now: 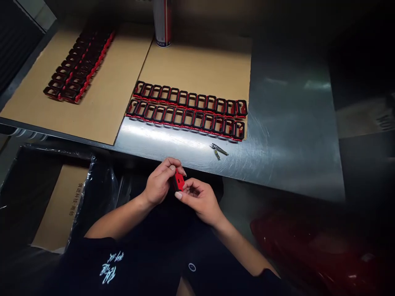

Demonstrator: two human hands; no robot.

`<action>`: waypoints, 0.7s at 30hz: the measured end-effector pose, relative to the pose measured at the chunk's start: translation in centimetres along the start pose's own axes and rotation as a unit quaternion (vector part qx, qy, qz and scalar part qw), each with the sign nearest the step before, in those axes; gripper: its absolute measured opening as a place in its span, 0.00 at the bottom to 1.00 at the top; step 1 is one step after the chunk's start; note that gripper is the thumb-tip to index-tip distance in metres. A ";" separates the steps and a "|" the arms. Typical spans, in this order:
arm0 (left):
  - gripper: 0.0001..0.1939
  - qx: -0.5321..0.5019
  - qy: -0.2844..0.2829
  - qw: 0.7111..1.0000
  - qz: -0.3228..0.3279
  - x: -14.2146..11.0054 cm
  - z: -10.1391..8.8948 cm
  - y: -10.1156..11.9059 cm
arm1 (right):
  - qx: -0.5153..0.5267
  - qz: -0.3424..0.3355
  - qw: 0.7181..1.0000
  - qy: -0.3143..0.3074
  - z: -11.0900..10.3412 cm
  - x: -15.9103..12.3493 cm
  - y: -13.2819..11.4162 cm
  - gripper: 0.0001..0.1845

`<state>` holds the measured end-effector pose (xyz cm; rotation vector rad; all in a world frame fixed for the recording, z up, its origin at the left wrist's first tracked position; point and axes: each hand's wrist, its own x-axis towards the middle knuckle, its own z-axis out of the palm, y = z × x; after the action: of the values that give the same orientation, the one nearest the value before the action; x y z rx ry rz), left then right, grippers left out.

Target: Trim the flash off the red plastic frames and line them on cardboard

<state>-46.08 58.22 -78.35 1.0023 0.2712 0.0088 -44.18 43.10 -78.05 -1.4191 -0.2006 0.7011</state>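
Shirt (160, 255), held red part (180, 180), cardboard (58, 209) in bin (33, 181)

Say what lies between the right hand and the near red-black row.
In the head view, a small metal tool lies on the table, beyond the right hand.

Left grip (159, 181) and right grip (202, 200) hold red part (179, 181).

A can (162, 24) stands upright on cardboard (203, 61) at the top centre of the frame. Printed card (58, 205) is located at the lower left, beside shiny plastic film (100, 185). A glossy red object (308, 242), partly in shadow, occupies the lower right.
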 end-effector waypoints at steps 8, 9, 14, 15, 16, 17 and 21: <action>0.44 0.400 -0.127 0.862 0.285 -1.7 -2.4 -0.1 | 0.087 -0.003 0.996 0.001 -0.6 0.0 -0.1 0.20; 0.45 0.435 -0.123 0.843 0.292 -1.7 -2.5 -0.1 | 0.098 0.000 0.995 -0.001 -0.6 0.0 0.0 0.19; 0.43 0.441 -0.117 0.840 0.293 -1.6 -2.5 -0.2 | 0.014 -0.056 0.997 -0.043 -1.7 -0.3 -0.5 0.18; 0.44 0.429 -0.111 0.849 0.289 -1.6 -2.6 -0.1 | -0.045 -0.097 0.994 -0.030 -2.4 -0.2 -0.8 0.17; 0.44 0.419 -0.106 0.856 0.283 -1.7 -2.6 0.0 | -0.119 -0.147 0.982 0.013 -3.4 -0.1 -1.2 0.17; 0.44 0.414 -0.104 0.860 0.279 -1.7 -2.5 0.2 | -0.203 -0.198 0.956 0.082 -4.5 0.2 -1.6 0.16; 0.42 0.427 -0.116 0.848 0.293 -2.0 -2.3 0.7 | -0.488 -0.235 0.773 0.331 -9.1 2.1 -2.3 0.29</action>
<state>-48.45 60.22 -78.45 1.9333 -0.3078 0.3481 -37.00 36.73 -78.06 -2.3925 -0.3693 -0.4588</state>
